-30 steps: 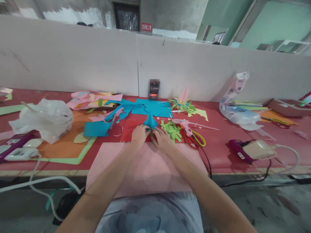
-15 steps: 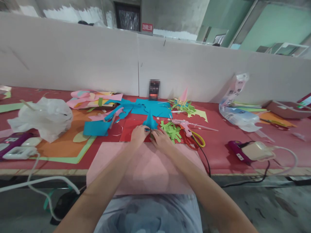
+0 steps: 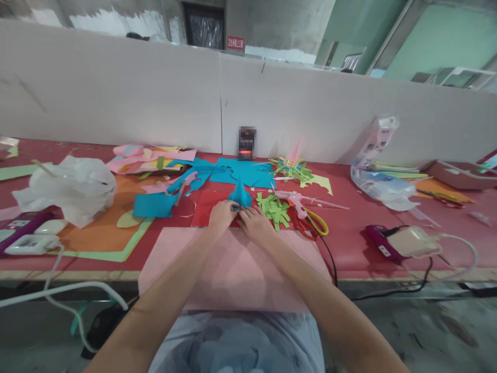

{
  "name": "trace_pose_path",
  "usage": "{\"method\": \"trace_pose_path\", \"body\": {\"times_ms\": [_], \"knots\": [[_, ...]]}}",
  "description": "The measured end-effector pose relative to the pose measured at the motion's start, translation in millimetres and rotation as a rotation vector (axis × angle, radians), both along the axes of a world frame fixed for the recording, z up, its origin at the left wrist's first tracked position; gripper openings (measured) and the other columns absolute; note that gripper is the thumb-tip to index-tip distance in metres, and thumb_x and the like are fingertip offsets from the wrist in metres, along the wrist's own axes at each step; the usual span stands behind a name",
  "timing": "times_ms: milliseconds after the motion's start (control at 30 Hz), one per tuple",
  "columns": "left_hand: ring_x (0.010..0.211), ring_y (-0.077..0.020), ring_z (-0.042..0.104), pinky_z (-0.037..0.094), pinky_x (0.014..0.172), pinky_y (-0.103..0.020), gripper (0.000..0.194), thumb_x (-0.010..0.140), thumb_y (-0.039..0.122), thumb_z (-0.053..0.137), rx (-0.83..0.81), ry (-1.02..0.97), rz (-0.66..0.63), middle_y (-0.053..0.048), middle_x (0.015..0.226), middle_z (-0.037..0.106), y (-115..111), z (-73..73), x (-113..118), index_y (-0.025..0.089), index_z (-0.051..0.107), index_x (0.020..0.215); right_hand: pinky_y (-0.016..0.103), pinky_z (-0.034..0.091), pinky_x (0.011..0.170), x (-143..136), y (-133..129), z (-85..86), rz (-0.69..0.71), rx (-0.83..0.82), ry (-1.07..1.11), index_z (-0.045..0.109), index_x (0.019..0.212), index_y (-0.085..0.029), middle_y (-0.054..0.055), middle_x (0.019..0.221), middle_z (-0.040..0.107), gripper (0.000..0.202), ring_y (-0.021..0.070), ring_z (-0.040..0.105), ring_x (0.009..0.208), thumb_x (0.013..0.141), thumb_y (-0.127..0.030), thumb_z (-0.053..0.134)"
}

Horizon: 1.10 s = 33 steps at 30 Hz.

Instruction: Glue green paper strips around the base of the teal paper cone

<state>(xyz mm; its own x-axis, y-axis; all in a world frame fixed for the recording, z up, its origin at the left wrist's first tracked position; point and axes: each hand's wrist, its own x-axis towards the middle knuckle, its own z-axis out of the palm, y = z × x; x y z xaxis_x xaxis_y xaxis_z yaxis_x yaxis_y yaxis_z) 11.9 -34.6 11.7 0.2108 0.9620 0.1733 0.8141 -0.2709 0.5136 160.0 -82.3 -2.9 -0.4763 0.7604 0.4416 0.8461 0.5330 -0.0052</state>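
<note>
A pointed blue paper cone [image 3: 239, 192] stands upright at the middle of the table on a red sheet [image 3: 205, 203]. My left hand [image 3: 222, 216] is closed at the near left of the cone's base, thumb and fingertips pinching its lower edge. From the right, my right hand [image 3: 256, 223] presses curled fingers against the same near edge, fingertips close to the left thumb. The fingers partly hide the base. Cut green paper strips [image 3: 274, 210] lie just right of the cone.
A pink glue gun [image 3: 295, 201] with a black cord and yellow-handled scissors [image 3: 318, 221] lie to the right. Behind is blue paper [image 3: 248, 173] and a pink-coned paper piece [image 3: 294, 155]. A plastic bag [image 3: 73, 186] sits left; a pink sheet [image 3: 233, 269] covers the front edge.
My right fingers have shifted slightly at the cone's base, and both hands' fingertips have moved a little. The cone stays in the same place.
</note>
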Motion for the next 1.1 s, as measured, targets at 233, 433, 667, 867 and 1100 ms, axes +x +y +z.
{"method": "trace_pose_path", "body": {"times_ms": [233, 433, 667, 867, 1100], "knots": [[0.079, -0.0166, 0.063, 0.044, 0.065, -0.023, 0.023, 0.079, 0.029, 0.059, 0.000, -0.009, 0.007, -0.003, 0.086, 0.070, 2, -3.8, -1, 0.024, 0.070, 0.099, 0.042, 0.038, 0.098, 2, -1, -0.5, 0.008, -0.025, 0.041, 0.055, 0.107, -0.017, 0.013, 0.119, 0.061, 0.020, 0.0242, 0.054, 0.114, 0.090, -0.026, 0.049], [0.079, -0.0166, 0.062, 0.042, 0.065, -0.023, 0.023, 0.079, 0.030, 0.060, 0.005, 0.022, 0.014, -0.003, 0.086, 0.069, 0, -3.1, 2, 0.023, 0.070, 0.099, 0.037, 0.041, 0.095, 9, 2, -1.2, -0.072, -0.041, 0.293, 0.056, 0.097, -0.020, 0.008, 0.117, 0.062, 0.019, 0.0205, 0.053, 0.114, 0.094, -0.028, 0.039], [0.073, -0.0149, 0.058, 0.042, 0.066, -0.024, 0.019, 0.080, 0.032, 0.060, 0.114, -0.105, -0.032, -0.003, 0.078, 0.063, -2, -1.8, -1, 0.022, 0.071, 0.092, 0.037, 0.045, 0.089, 26, 15, -4.2, -0.094, 0.029, 0.455, 0.058, 0.086, -0.020, 0.009, 0.105, 0.066, 0.016, 0.0206, 0.059, 0.101, 0.089, -0.020, 0.041], [0.075, -0.0139, 0.055, 0.044, 0.072, -0.026, 0.017, 0.083, 0.030, 0.058, 0.400, -0.355, 0.054, -0.003, 0.082, 0.060, 3, 10.8, -5, 0.020, 0.070, 0.091, 0.035, 0.047, 0.083, 38, 19, -1.2, -0.148, 0.122, 0.644, 0.058, 0.081, -0.021, 0.007, 0.092, 0.068, 0.015, 0.0203, 0.061, 0.089, 0.086, -0.026, 0.045], [0.075, -0.0140, 0.056, 0.045, 0.075, -0.027, 0.021, 0.082, 0.034, 0.059, 0.471, -0.440, 0.090, -0.004, 0.087, 0.063, 28, 55.7, 11, 0.019, 0.068, 0.093, 0.035, 0.044, 0.084, 52, 14, 10.5, -0.346, 0.226, 0.736, 0.058, 0.080, -0.019, 0.008, 0.082, 0.065, 0.025, 0.0205, 0.058, 0.087, 0.089, -0.034, 0.040]]}}
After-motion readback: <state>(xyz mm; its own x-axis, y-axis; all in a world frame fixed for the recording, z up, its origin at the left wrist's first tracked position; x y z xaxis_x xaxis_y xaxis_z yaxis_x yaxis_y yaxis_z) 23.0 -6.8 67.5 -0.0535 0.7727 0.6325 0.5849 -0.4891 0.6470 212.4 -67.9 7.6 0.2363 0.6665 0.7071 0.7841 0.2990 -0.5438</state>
